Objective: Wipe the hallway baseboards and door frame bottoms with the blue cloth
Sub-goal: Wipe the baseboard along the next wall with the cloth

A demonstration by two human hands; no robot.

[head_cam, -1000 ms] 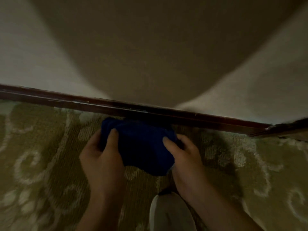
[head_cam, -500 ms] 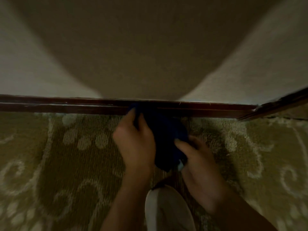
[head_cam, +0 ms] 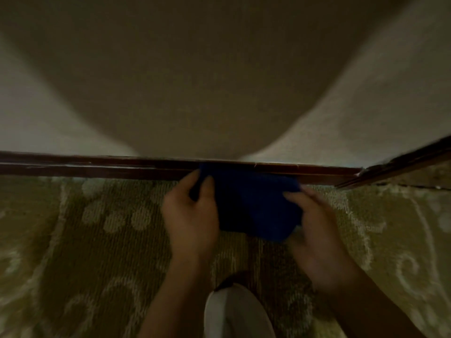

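Note:
A dark wooden baseboard (head_cam: 97, 167) runs across the foot of the beige wall. The blue cloth (head_cam: 256, 206) is spread between both hands, its top edge pressed against the baseboard near the middle. My left hand (head_cam: 192, 215) grips the cloth's left side, fingers curled over the edge. The cloth's right lower corner sits in my right hand (head_cam: 314, 228). At the right, the baseboard meets a second dark wooden strip (head_cam: 400, 162) at a corner.
Patterned olive carpet (head_cam: 97, 240) with pale swirls covers the floor. The toe of a white shoe (head_cam: 234, 313) pokes in at the bottom centre, just behind my hands. My own shadow darkens the wall (head_cam: 195, 81) above the baseboard.
The cloth was bunched half a second ago; it is now spread wider along the baseboard. My right hand has moved right and my left hand has stayed near the baseboard.

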